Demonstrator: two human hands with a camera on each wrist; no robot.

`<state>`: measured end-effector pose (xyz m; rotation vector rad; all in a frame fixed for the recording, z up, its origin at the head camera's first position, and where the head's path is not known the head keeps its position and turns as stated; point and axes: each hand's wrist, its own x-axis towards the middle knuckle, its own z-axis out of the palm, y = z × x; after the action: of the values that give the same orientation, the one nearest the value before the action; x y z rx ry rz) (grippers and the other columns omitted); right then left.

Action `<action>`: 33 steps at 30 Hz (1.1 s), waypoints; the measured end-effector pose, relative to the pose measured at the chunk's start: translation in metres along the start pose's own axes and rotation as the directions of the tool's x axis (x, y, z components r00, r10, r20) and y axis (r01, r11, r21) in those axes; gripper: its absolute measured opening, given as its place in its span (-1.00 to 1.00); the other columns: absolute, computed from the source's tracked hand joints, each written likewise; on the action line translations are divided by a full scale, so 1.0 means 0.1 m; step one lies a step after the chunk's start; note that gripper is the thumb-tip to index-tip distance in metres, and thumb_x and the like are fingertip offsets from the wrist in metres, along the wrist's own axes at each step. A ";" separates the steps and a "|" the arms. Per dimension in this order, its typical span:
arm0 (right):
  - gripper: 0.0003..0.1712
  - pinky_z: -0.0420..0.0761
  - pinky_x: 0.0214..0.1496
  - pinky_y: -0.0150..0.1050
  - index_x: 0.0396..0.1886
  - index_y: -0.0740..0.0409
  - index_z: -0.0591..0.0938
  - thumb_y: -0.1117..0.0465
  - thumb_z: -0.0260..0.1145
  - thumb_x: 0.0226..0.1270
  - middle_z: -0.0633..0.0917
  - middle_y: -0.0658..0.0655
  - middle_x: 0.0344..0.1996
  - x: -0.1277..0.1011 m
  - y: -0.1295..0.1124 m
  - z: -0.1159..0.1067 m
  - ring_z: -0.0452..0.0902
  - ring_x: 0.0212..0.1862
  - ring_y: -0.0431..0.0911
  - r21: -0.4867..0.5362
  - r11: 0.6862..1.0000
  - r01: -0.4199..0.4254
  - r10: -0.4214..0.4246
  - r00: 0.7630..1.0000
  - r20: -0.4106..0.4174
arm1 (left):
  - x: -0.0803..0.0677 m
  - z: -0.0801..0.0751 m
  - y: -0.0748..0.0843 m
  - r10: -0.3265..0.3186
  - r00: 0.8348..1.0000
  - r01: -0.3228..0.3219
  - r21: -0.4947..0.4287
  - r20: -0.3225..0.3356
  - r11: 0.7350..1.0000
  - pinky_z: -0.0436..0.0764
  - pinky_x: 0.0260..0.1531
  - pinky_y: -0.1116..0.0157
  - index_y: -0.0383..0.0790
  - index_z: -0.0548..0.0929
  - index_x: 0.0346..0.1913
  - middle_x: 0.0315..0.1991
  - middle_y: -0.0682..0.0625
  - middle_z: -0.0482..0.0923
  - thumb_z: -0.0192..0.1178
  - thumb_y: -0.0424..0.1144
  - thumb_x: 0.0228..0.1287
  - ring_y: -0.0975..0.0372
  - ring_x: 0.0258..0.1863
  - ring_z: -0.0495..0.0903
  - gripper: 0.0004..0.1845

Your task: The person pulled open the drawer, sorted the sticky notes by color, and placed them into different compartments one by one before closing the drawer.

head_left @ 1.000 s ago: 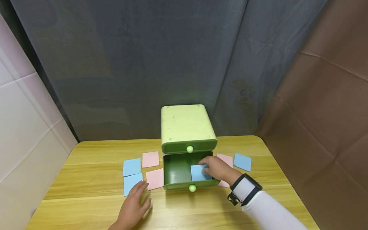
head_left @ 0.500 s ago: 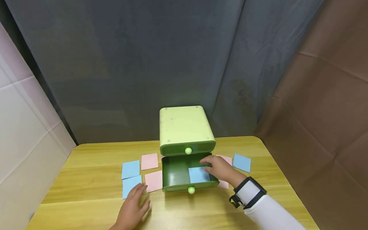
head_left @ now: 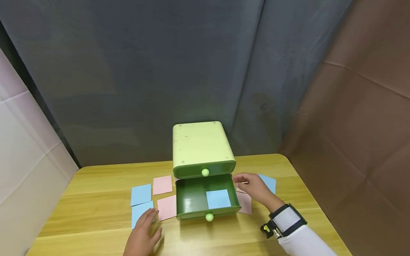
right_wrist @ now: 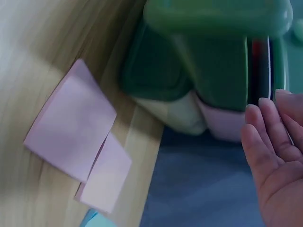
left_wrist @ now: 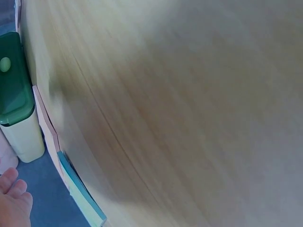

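A light green two-drawer box (head_left: 200, 149) stands at the middle of the wooden table (head_left: 96, 177). Its lower drawer (head_left: 192, 199) is pulled out, and a blue card (head_left: 218, 198) lies flat inside. My right hand (head_left: 246, 179) hovers just right of the drawer with fingers relaxed and holds nothing. A pink card (head_left: 245, 203) and a blue card (head_left: 269, 182) lie under and beside it. In the right wrist view the open palm (right_wrist: 272, 161) faces the box (right_wrist: 213, 47). My left hand (head_left: 148, 222) rests flat on the table, touching a blue card (head_left: 138, 215).
Left of the drawer lie another blue card (head_left: 141, 194) and two pink cards (head_left: 162, 185) (head_left: 167, 208). A grey curtain (head_left: 144, 71) hangs behind the table, a brown sheet (head_left: 352, 124) stands on the right and a white wall (head_left: 25, 149) on the left.
My right hand has let go of the blue card, which now lies in the drawer, and has drawn back to the right. The left hand has barely moved.
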<state>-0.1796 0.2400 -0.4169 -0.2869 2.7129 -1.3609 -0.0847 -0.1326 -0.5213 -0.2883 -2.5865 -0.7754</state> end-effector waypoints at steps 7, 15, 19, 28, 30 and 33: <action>-0.69 0.64 0.01 -0.11 0.05 0.43 0.58 0.42 0.20 0.34 0.66 0.35 -0.06 0.07 0.29 -0.13 0.59 0.02 0.16 0.028 0.997 -0.067 0.070 0.989 -0.131 | -0.02 -0.01 -0.02 0.012 1.000 -0.012 0.011 -0.026 1.000 0.64 -0.20 0.00 -0.34 0.62 0.04 0.08 -0.22 0.55 0.47 -0.36 -0.12 -0.09 0.03 0.57 -0.46; -0.59 0.53 0.16 0.04 0.18 0.54 0.44 0.38 0.12 0.41 0.54 0.50 0.07 0.18 0.63 -0.27 0.47 0.13 0.29 0.067 0.981 -0.181 0.192 0.952 -0.240 | -0.02 -0.01 -0.04 0.035 0.998 -0.034 0.027 -0.049 0.999 0.64 -0.19 0.00 -0.31 0.63 0.05 0.07 -0.21 0.56 0.49 -0.35 -0.15 -0.07 0.02 0.57 -0.44; -0.49 0.41 0.23 0.15 0.26 0.56 0.35 0.33 0.11 0.41 0.45 0.54 0.16 0.20 0.74 -0.34 0.36 0.21 0.34 0.038 0.970 -0.240 0.241 0.931 -0.274 | -0.02 -0.01 -0.06 0.038 0.998 -0.036 0.037 -0.044 0.999 0.63 -0.15 -0.02 -0.30 0.63 0.05 0.07 -0.20 0.56 0.49 -0.33 -0.15 -0.07 0.02 0.57 -0.44; -0.37 0.27 0.31 0.26 0.32 0.63 0.20 0.29 0.12 0.41 0.24 0.62 0.28 0.21 1.02 -0.43 0.14 0.32 0.44 -0.057 0.932 -0.359 0.333 0.906 -0.261 | -0.03 0.00 -0.08 0.029 0.999 -0.028 0.027 -0.035 0.999 0.62 -0.14 -0.03 -0.32 0.63 0.05 0.07 -0.21 0.56 0.48 -0.32 -0.16 -0.08 0.01 0.57 -0.43; -0.34 0.26 0.31 0.27 0.31 0.65 0.19 0.28 0.13 0.39 0.23 0.63 0.29 0.21 1.09 -0.44 0.13 0.32 0.46 -0.082 0.921 -0.382 0.350 0.900 -0.260 | -0.03 0.01 -0.08 0.032 0.999 -0.031 0.028 -0.039 0.999 0.63 -0.14 -0.03 -0.32 0.63 0.04 0.06 -0.21 0.56 0.48 -0.32 -0.16 -0.08 0.00 0.57 -0.43; -0.30 0.27 0.30 0.27 0.31 0.67 0.18 0.27 0.17 0.35 0.23 0.64 0.28 0.24 1.20 -0.43 0.15 0.30 0.47 -0.109 0.908 -0.404 0.367 0.894 -0.258 | -0.06 0.03 -0.11 0.036 0.998 -0.035 0.031 -0.046 0.999 0.63 -0.16 -0.02 -0.33 0.63 0.02 0.05 -0.21 0.57 0.49 -0.33 -0.18 -0.08 -0.01 0.57 -0.44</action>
<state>-0.2252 0.3388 -0.4869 0.4138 2.8553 -1.1237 -0.0836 -0.1404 -0.5310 -0.3022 -2.5400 -0.7210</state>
